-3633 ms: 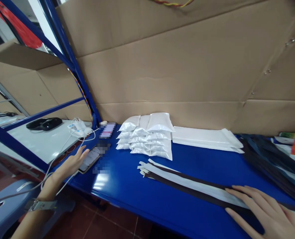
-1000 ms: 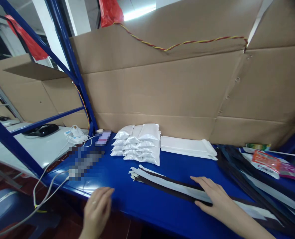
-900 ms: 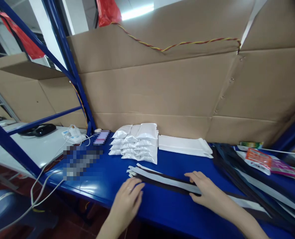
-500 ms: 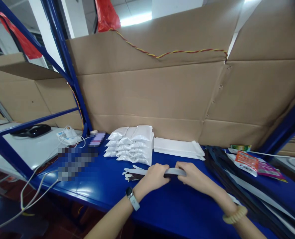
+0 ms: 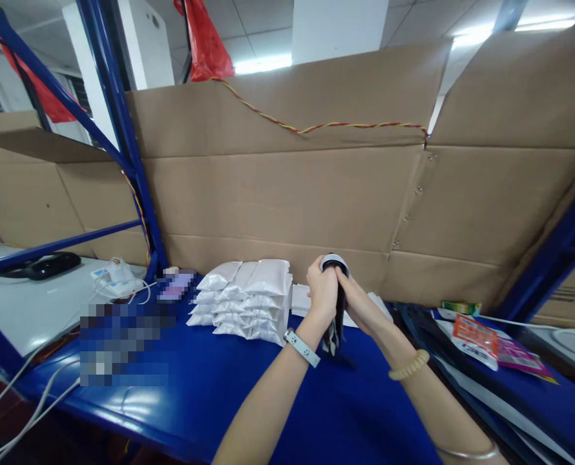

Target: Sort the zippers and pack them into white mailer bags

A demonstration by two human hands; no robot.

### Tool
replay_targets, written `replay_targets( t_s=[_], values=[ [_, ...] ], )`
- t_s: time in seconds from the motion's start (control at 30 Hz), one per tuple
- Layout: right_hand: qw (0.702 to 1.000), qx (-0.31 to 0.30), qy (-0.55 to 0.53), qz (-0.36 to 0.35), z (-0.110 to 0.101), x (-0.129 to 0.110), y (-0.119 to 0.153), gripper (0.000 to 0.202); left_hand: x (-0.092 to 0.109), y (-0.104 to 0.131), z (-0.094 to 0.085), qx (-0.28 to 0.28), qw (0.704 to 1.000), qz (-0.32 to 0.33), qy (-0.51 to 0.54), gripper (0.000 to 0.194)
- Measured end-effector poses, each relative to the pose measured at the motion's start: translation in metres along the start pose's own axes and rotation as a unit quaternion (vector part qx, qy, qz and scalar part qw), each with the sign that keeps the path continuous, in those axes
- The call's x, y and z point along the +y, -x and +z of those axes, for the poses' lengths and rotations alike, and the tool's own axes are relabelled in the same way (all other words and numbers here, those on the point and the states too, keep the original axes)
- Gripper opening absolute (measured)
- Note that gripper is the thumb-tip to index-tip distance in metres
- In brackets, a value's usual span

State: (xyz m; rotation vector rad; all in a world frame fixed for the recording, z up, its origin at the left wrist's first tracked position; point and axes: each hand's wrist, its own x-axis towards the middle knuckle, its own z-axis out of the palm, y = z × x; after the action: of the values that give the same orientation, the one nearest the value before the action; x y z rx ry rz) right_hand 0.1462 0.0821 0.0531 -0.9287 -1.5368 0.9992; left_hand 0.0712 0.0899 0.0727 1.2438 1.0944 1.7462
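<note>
Between my two hands a bundle of dark and pale strips (image 5: 336,259) is bent over in a loop, its loose ends hanging down below. My left hand (image 5: 322,287) grips the bundle from the left side. My right hand (image 5: 358,300) presses against it from the right, fingers closed around it near the top. Both hands are raised over the blue table (image 5: 219,387). Behind them lies a flat stack of white packets (image 5: 300,298), partly hidden by the hands. Left of the hands, filled white pouches (image 5: 249,300) are piled in several layers.
Long dark and pale strips (image 5: 442,361) lie along the table's right side. Beside them are orange and purple packets (image 5: 481,342). A cardboard wall (image 5: 287,200) closes off the back. A blue metal post (image 5: 142,194) and white cables (image 5: 45,394) are at the left.
The strip bundle was held level with its ends pointing left; now it is folded over and hangs downward. My hands have come closer together and risen. The view has shifted slightly.
</note>
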Motion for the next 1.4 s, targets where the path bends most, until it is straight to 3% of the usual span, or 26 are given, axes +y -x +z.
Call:
replay_targets(
  t_s=[0.23, 0.43, 0.5, 0.57, 0.67, 0.73, 0.83, 0.9, 0.97, 1.03, 1.17, 1.4],
  values=[
    [0.999, -0.033, 0.029, -0.028, -0.017, -0.017, -0.017, 0.061, 0.004, -0.022, 0.023, 0.040, 0.996, 0.011, 0.073, 0.028],
    [0.999, 0.004, 0.048, 0.001, -0.014, -0.006, -0.034, 0.062, 0.001, -0.034, 0.029, 0.073, 0.992, -0.005, 0.098, 0.026],
    [0.997, -0.041, 0.046, 0.038, -0.017, 0.000, -0.039, 0.063, 0.002, -0.038, 0.021, 0.044, 0.997, -0.011, 0.068, 0.024],
    [0.993, -0.092, 0.048, 0.058, -0.023, 0.001, -0.041, 0.062, 0.004, -0.044, 0.009, -0.020, 1.000, 0.003, -0.007, 0.023],
    [0.984, -0.145, 0.105, -0.019, -0.035, -0.003, -0.044, 0.058, 0.011, -0.052, -0.009, -0.133, 0.981, 0.074, -0.120, 0.024],
    [0.970, -0.150, 0.171, -0.083, -0.042, -0.005, -0.045, 0.056, 0.018, -0.053, -0.015, -0.158, 0.959, 0.126, -0.201, 0.025],
    [0.951, -0.118, 0.267, -0.106, -0.053, 0.002, -0.050, 0.031, 0.030, -0.048, -0.021, -0.151, 0.910, 0.187, -0.338, 0.035],
    [0.933, -0.098, 0.340, -0.072, -0.061, 0.016, -0.054, 0.021, 0.037, -0.041, -0.024, -0.189, 0.870, 0.204, -0.408, 0.055],
    [0.901, -0.077, 0.427, -0.004, -0.071, 0.036, -0.057, 0.021, 0.042, -0.035, -0.030, -0.273, 0.831, 0.186, -0.447, 0.071],
    [0.860, -0.061, 0.501, 0.071, -0.080, 0.057, -0.060, 0.026, 0.046, -0.029, -0.036, -0.341, 0.799, 0.154, -0.471, 0.068],
    [0.821, -0.063, 0.550, 0.138, -0.093, 0.092, -0.062, 0.038, 0.050, -0.025, -0.043, -0.339, 0.786, 0.138, -0.498, 0.055],
    [0.813, -0.046, 0.559, 0.158, -0.096, 0.112, -0.063, 0.042, 0.058, -0.025, -0.051, -0.322, 0.798, 0.127, -0.493, 0.052]
  ],
)
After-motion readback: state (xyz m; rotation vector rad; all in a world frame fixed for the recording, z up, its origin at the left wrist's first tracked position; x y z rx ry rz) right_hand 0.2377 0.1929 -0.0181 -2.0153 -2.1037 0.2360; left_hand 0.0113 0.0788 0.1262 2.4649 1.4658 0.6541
